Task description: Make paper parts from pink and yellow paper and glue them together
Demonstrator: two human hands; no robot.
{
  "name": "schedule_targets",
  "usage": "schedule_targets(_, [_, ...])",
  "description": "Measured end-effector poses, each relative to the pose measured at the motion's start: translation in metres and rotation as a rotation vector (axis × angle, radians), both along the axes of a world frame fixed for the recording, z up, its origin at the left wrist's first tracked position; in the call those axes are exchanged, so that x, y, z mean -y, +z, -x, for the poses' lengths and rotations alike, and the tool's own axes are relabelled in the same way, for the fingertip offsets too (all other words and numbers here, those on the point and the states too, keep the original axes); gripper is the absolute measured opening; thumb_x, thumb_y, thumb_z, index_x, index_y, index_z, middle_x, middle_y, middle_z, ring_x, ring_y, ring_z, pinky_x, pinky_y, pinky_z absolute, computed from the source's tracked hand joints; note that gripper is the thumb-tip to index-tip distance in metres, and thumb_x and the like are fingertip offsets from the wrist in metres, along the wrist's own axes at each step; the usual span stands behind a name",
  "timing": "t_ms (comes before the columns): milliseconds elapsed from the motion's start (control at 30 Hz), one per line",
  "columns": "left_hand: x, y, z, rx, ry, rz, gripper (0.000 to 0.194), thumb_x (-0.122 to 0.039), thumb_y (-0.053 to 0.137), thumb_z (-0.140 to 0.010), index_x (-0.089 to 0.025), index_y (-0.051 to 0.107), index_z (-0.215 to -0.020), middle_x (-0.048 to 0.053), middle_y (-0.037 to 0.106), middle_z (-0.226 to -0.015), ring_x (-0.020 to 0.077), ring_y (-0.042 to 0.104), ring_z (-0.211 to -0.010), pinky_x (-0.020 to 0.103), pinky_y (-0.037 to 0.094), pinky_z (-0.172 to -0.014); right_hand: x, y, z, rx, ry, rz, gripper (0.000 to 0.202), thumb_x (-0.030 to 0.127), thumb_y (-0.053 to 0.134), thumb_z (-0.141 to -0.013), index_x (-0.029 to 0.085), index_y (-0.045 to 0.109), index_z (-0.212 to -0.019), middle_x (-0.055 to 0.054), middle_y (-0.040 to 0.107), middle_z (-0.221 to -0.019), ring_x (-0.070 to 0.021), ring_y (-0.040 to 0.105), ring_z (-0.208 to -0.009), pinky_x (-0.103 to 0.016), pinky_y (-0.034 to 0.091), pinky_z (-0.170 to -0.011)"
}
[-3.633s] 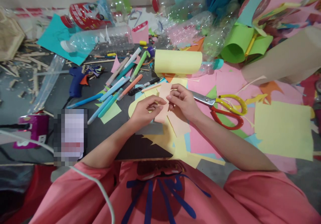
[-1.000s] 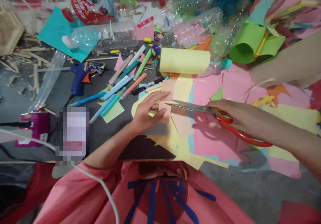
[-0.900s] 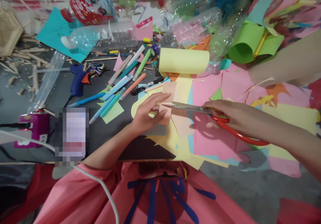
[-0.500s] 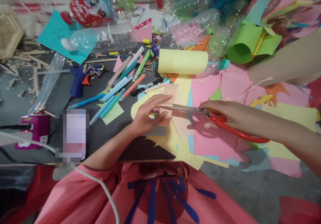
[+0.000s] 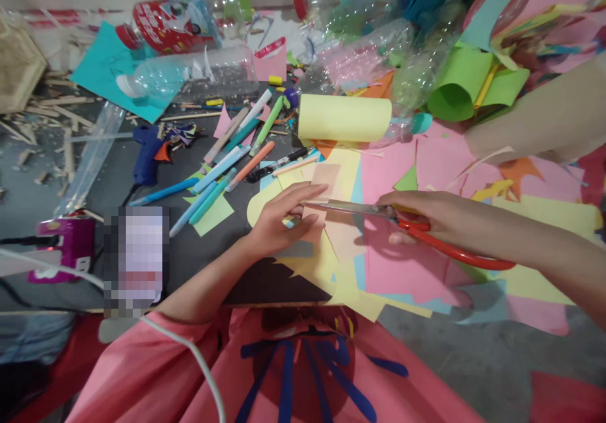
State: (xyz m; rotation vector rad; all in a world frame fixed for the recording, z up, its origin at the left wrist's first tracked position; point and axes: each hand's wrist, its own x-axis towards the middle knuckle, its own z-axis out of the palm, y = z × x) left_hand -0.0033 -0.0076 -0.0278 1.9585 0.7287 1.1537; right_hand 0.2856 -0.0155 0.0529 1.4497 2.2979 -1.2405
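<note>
In the head view my left hand (image 5: pixel 281 218) grips a pale peach piece of paper (image 5: pixel 329 175) at its left edge, with thumb and forefinger. Red-handled scissors (image 5: pixel 350 208) are in my right hand (image 5: pixel 421 211), fingers wrapped at the pivot and handle. Their blades point left across the peach paper, with the tips reaching between my left thumb and forefinger. How far apart the blades are is hard to make out. Beneath both hands lie overlapping yellow sheets (image 5: pixel 312 268) and a large pink sheet (image 5: pixel 398 265).
Several markers (image 5: pixel 220 169) lie left of my hands, beside a blue glue gun (image 5: pixel 146 151) and a phone (image 5: pixel 142 252). Behind are a yellow paper roll (image 5: pixel 344 118), a green paper roll (image 5: pixel 457 88) and clear plastic bottles (image 5: pixel 213 69). Another person's arm (image 5: pixel 544 110) rests at right.
My right hand and the scissors have shifted slightly to the right. The peach paper has tilted a little in my left hand, which stays nearly in place.
</note>
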Motion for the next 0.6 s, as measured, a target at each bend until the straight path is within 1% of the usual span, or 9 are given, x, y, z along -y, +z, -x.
schedule_targets(100, [-0.0002,-0.0005,0.0001,0.004,-0.002,-0.007,0.045,-0.019,0.062,-0.092,-0.026,0.058,-0.137,0.012,0.071,-0.120,0.0194,0.066,-0.110,0.012,0.052,-0.055,-0.0026,0.0030,0.0022,0.023,0.007,-0.002,0.046,0.065,0.050,-0.090,0.024,0.059,-0.110,-0.003,0.060,-0.078,-0.0206,0.057,-0.066,-0.029,0.040,-0.061])
schedule_targets(233, [0.0000,-0.0005,0.0003,0.012,-0.008,0.008,0.045,-0.021,0.062,-0.093,-0.027,0.057,-0.138,0.011,0.070,-0.121,0.0196,0.066,-0.111,0.012,0.052,-0.055,-0.0027,0.0044,0.0052,0.023,-0.018,-0.003,0.043,0.063,0.051,-0.090,0.025,0.060,-0.108,-0.003,0.060,-0.078,-0.0205,0.056,-0.066,-0.029,0.038,-0.060])
schedule_targets(333, [-0.0001,-0.0007,0.0004,0.013,-0.012,0.015,0.045,-0.022,0.061,-0.094,-0.027,0.057,-0.139,0.011,0.070,-0.122,0.0197,0.066,-0.111,0.013,0.052,-0.056,-0.0022,0.0021,0.0039,0.009,-0.026,-0.013,0.042,0.062,0.053,-0.089,0.025,0.061,-0.109,-0.003,0.061,-0.077,-0.0200,0.056,-0.065,-0.029,0.038,-0.059])
schedule_targets(500, [-0.0001,-0.0011,0.0002,0.017,-0.016,0.024,0.046,-0.021,0.062,-0.093,-0.027,0.056,-0.139,0.011,0.069,-0.123,0.0196,0.065,-0.112,0.013,0.051,-0.056,-0.0018,-0.0028,-0.0008,0.015,-0.018,-0.046,0.048,0.066,0.053,-0.088,0.025,0.062,-0.110,0.000,0.058,-0.071,-0.0177,0.054,-0.059,-0.028,0.038,-0.056])
schedule_targets(600, [0.0004,-0.0006,-0.0001,0.009,-0.018,0.034,0.045,-0.022,0.061,-0.093,-0.027,0.057,-0.138,0.012,0.069,-0.123,0.0199,0.066,-0.111,0.013,0.052,-0.056,-0.0017,-0.0043,-0.0023,-0.005,-0.003,-0.073,0.044,0.063,0.054,-0.089,0.025,0.063,-0.108,0.000,0.059,-0.070,-0.0176,0.056,-0.059,-0.027,0.039,-0.055])
